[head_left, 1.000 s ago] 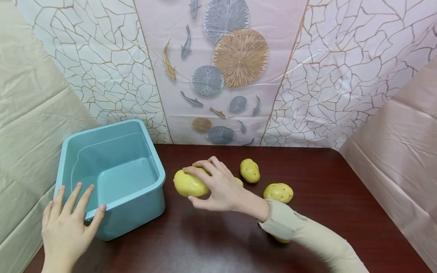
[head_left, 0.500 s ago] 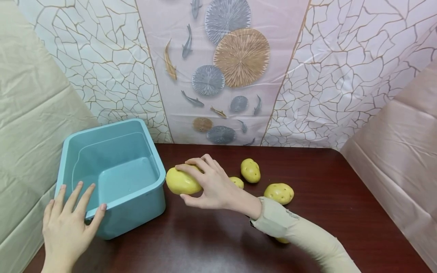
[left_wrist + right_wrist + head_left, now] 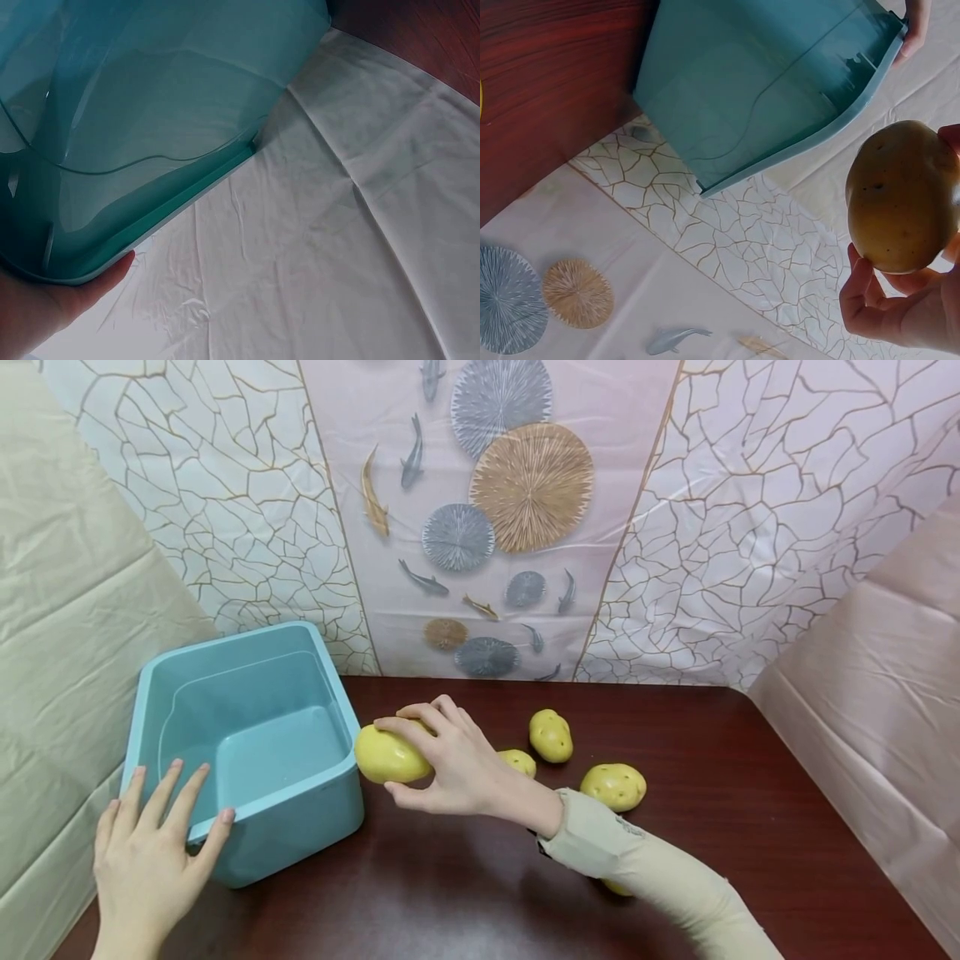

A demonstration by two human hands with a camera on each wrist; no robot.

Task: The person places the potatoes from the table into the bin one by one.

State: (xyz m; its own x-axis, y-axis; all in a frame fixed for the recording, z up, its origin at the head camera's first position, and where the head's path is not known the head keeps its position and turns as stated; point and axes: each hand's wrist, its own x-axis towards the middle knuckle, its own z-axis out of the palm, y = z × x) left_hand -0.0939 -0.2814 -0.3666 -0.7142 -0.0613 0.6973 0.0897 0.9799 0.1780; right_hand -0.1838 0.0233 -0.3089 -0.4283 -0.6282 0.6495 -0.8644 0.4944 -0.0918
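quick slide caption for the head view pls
Right hand holds a potato beside a teal tub steadied by the left hand.

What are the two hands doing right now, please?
Left hand: open, fingers resting on the blue tub rim.
Right hand: holding a potato.

Left hand (image 3: 146, 852) lies flat with fingers spread; right hand (image 3: 450, 760) curls in a grip.
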